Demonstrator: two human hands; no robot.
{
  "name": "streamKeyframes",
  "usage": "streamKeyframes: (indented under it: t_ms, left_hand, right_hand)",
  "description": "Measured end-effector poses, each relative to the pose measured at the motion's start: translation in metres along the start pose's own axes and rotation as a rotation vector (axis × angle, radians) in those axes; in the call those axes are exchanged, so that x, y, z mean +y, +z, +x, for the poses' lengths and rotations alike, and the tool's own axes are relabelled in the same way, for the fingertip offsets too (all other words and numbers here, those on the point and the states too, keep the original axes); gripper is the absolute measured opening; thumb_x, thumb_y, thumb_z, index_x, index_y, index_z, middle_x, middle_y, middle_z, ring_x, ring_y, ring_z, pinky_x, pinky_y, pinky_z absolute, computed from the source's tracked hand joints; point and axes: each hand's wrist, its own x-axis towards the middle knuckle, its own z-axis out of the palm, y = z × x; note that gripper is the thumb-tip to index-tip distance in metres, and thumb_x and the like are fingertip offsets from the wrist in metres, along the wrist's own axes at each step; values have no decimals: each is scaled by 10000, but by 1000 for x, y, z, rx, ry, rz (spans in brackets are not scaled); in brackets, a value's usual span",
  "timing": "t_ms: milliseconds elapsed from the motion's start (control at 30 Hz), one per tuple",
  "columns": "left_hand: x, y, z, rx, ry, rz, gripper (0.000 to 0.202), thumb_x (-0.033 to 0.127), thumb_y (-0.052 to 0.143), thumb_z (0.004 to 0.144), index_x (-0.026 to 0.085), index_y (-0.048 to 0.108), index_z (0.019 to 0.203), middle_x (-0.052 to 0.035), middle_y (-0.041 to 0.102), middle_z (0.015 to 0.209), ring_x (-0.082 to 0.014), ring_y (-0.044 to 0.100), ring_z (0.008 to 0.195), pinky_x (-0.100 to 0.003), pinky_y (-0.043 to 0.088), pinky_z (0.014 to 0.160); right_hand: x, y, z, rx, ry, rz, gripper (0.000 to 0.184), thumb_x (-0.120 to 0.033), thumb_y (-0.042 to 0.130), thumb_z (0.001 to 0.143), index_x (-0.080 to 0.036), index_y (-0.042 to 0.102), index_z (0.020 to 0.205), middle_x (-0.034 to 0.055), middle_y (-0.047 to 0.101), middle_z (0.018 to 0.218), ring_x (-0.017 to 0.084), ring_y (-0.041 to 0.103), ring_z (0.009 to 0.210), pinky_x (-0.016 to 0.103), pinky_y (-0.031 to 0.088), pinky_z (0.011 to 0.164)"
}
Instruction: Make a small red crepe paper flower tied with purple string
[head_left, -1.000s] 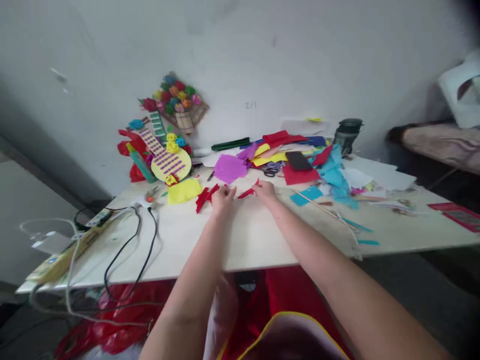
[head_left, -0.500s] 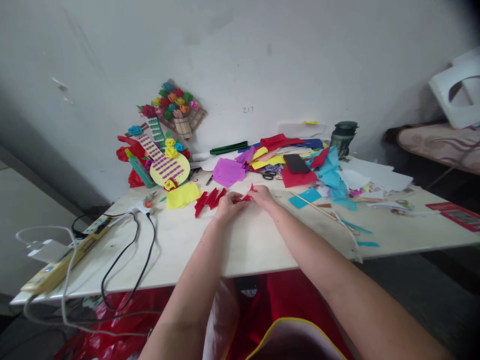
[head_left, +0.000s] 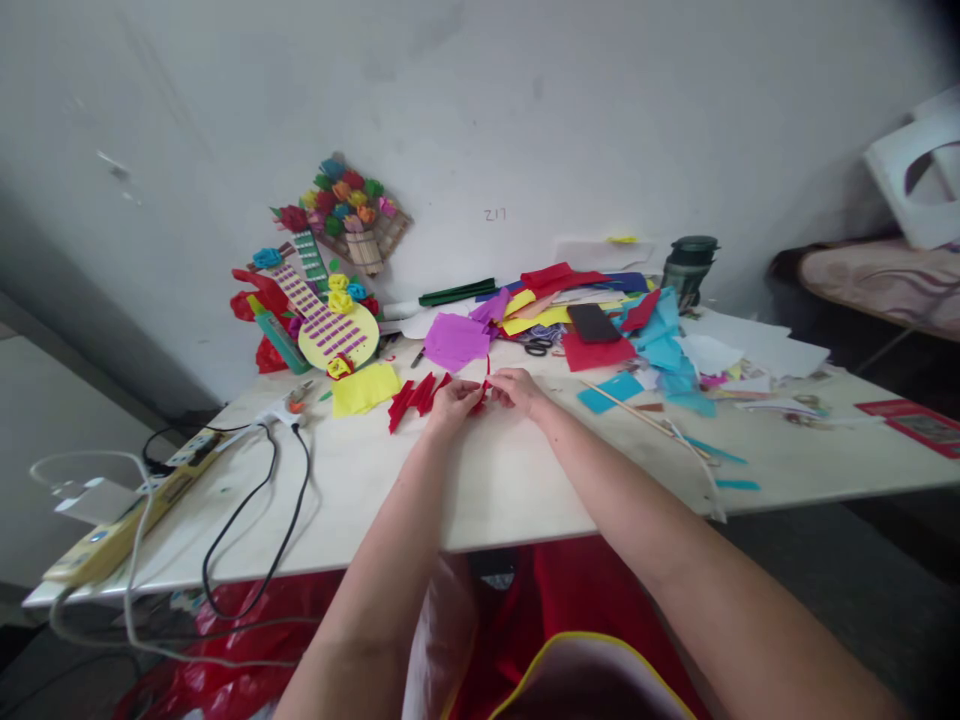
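Over the middle of the white table [head_left: 517, 500], my left hand [head_left: 454, 403] and my right hand [head_left: 516, 388] are close together, fingers pinched on a small piece of red crepe paper [head_left: 481, 399]. A thin red end of it stands up between the hands. Fingertips cover most of the piece. Just left of my left hand lie several folded red paper pieces [head_left: 417, 396]. Beside them is a yellow paper sheet [head_left: 366, 390], and a purple paper sheet [head_left: 455, 342] lies behind my hands.
Black scissors [head_left: 537, 347] and a phone [head_left: 593, 324] lie among paper at the back. Rightward are a wooden stick [head_left: 637, 413], blue scraps [head_left: 610, 393] and a dark bottle [head_left: 686, 273]. A glue gun [head_left: 287, 410], a power strip [head_left: 150, 510] and a paper-flower guitar [head_left: 337, 335] occupy the left.
My right hand has turned slightly and shifted a little left, nearer my left hand. The red paper's tip now stands thin and upright between them.
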Motion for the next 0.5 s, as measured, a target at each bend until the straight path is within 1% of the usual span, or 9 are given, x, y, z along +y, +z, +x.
streamKeyframes:
  t_ms: [267, 500]
  left_hand:
    - [6, 2, -3, -32, -9, -47, 282, 249, 708, 619, 97, 609, 835, -57, 675, 682, -131, 609, 539, -283, 500, 597]
    - [4, 1, 0, 5, 10, -28, 291, 217, 718, 576, 107, 610, 823, -34, 659, 630, -120, 591, 529, -257, 477, 578]
  right_hand:
    - [-6, 0, -3, 5, 38, -13, 144, -203, 531, 722, -146, 545, 590, -27, 551, 471, 53, 420, 351, 183, 293, 361]
    - [-1, 0, 2, 29, 29, -39, 106, -165, 533, 658, -150, 530, 553, -33, 539, 436, 57, 419, 339, 181, 304, 359]
